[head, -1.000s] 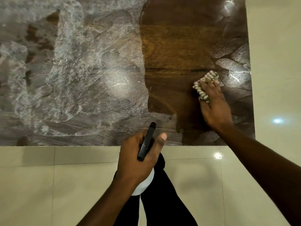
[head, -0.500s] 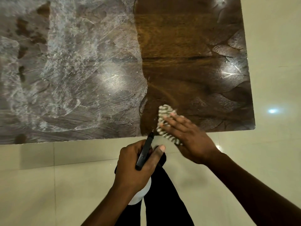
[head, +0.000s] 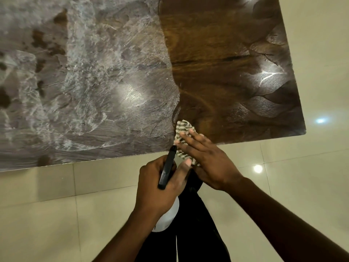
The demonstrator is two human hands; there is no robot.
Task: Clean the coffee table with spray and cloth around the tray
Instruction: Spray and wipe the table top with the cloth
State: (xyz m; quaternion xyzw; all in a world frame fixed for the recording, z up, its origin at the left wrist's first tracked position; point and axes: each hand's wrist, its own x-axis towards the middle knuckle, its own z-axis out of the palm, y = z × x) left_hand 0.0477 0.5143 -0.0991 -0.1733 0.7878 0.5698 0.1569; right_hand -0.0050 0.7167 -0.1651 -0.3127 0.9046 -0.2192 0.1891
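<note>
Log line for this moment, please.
coffee table: left part hazy, right part clear brown | left hand: grips spray bottle beside cloth | right hand: presses striped cloth at near table edge

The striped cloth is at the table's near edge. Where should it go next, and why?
Probably a wipe leftward: the right hand presses the striped cloth right at the border where clean dark wood meets the hazy white film, which covers everything left of it.

Single head-worn wide-angle view, tipped steeply down, close in. Coffee table [head: 113, 82] top filling the upper half, tiled floor [head: 56, 214] the lower; left hand [head: 160, 188] and right hand [head: 209, 163] right under the lens, lower centre.
</note>
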